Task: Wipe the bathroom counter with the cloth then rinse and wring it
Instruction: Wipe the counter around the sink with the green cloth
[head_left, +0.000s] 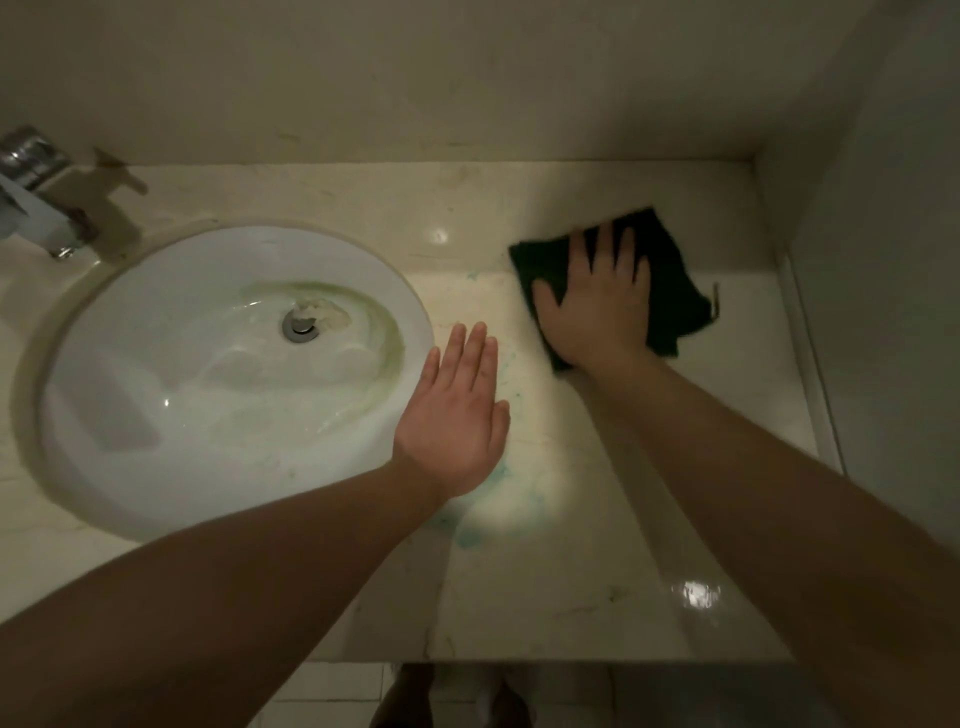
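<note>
Right hand (597, 306) flat on dark cloth (670, 275) — glossy marble counter (571, 571)

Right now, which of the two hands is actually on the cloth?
The right hand, fingers spread flat on the dark green cloth; the left hand holds nothing, beside the sink.

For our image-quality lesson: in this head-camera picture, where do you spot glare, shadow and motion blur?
Head view: dim overall; glare spots on the counter, one near its front edge; the right hand and dark cloth are smeared by motion blur; the tap throws a shadow behind it.
</note>
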